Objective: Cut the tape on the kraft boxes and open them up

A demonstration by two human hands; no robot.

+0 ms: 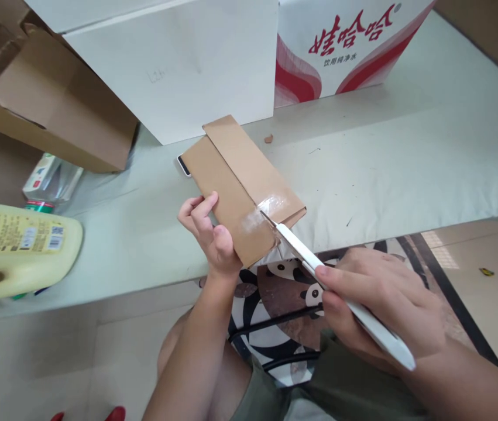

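A small flat brown cardboard box (226,181) lies tilted at the table's front edge, with clear shiny tape (272,204) across its seam near the lower end. My left hand (213,237) grips the box along its left side, the thumb and fingers curled at the edge. In my right hand (380,298) is a white-handled knife (305,251), held in a closed grip. Its thin blade points up and left, with the tip at the seam beside the tape. The box's lower end looks rough and partly torn.
A white box (187,70) and a red-and-white printed carton (345,52) stand behind. At left are an open brown carton (68,99), a clear bottle (53,181) and a yellow jug (24,251). A cardboard scrap (268,139) lies on the pale tablecloth (407,164).
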